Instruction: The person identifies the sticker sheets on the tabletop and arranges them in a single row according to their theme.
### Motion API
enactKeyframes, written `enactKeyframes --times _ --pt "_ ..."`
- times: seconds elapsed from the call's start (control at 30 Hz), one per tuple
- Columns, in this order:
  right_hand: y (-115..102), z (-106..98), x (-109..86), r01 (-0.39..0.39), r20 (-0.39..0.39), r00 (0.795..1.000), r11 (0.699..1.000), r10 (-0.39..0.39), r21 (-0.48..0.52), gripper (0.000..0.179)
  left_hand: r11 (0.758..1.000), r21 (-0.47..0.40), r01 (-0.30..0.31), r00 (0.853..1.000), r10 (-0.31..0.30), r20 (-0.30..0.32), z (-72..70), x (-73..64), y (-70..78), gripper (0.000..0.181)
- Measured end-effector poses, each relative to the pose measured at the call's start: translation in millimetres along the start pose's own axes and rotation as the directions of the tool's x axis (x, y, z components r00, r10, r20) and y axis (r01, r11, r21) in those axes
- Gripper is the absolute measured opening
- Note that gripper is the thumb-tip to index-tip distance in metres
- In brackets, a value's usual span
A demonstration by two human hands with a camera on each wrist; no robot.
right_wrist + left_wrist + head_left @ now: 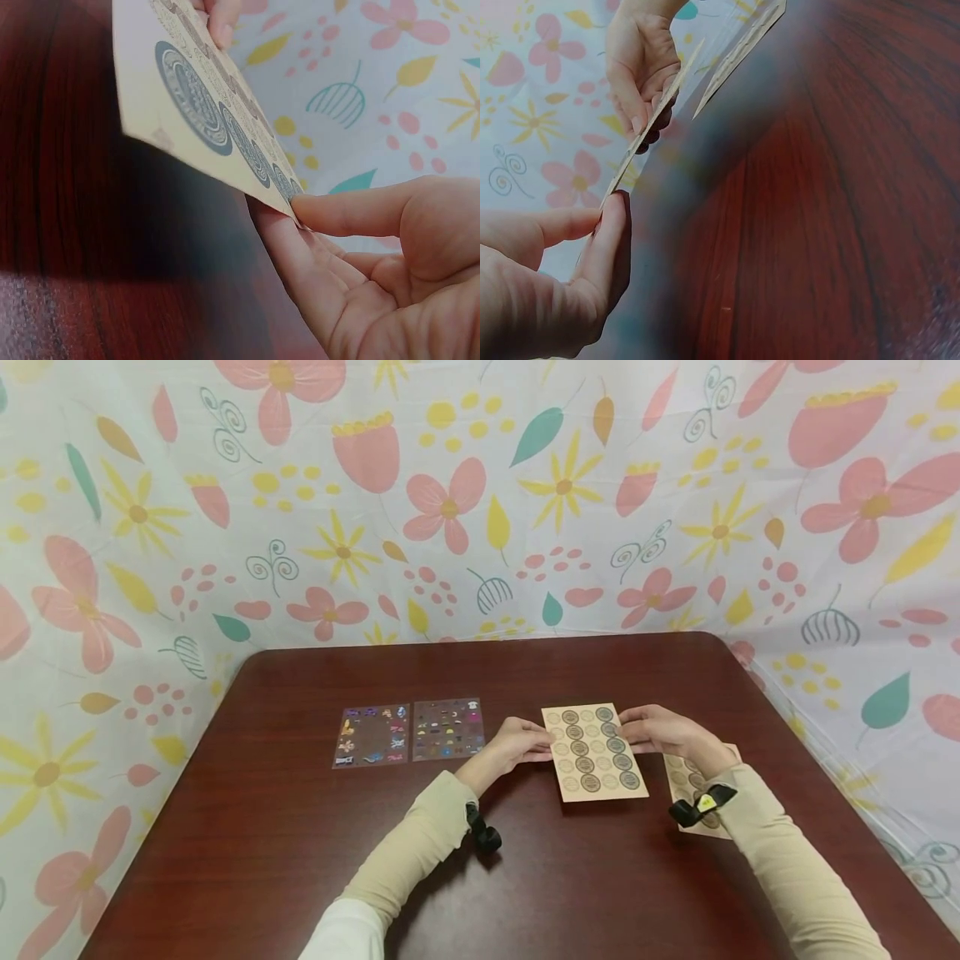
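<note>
A tan sticker sheet (596, 752) with rows of round dark and pale stamp-like designs is held just above the table, tilted. My left hand (519, 745) pinches its left edge between thumb and fingers. At the opposite edge my right hand (663, 732) pinches it the same way, the thumb on the printed face in the right wrist view. Seen from the left wrist, the sheet (649, 127) is almost edge-on. Under my right wrist lies a second tan sticker sheet (682, 781), partly hidden by the forearm.
Two clear sheets of small colourful stickers lie side by side left of my hands: one with stickers round its border (371, 735), the other with scattered rows (448, 728). The dark red-brown table (300, 843) meets a flower-print cloth (450, 568) behind.
</note>
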State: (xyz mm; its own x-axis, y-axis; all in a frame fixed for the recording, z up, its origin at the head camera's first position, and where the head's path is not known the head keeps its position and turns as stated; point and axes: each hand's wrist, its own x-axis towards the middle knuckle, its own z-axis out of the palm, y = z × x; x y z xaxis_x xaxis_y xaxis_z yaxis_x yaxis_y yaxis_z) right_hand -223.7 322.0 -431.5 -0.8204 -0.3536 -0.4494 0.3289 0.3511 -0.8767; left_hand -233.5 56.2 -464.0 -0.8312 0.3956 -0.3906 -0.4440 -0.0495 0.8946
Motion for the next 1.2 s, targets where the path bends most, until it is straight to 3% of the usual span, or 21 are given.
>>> enactKeyframes --times 0.37,0.67,1.2 --pt "-3.3 3.9 10.1 0.012 0.012 1.000 1.000 -0.011 -0.022 0.047 1.000 -0.001 0.000 0.999 0.000 -0.041 -9.9 1.0 0.1 0.016" --pt "-3.6 8.1 19.7 0.007 0.012 1.000 1.000 -0.006 -0.030 0.046 1.000 -0.009 -0.001 0.999 0.001 -0.048 -18.0 -2.4 3.9 0.031" --pt "-9.6 10.9 29.2 -0.007 0.007 1.000 1.000 0.007 -0.021 0.040 1.000 -0.014 -0.014 0.996 0.013 -0.083 -25.8 2.4 4.9 0.029"
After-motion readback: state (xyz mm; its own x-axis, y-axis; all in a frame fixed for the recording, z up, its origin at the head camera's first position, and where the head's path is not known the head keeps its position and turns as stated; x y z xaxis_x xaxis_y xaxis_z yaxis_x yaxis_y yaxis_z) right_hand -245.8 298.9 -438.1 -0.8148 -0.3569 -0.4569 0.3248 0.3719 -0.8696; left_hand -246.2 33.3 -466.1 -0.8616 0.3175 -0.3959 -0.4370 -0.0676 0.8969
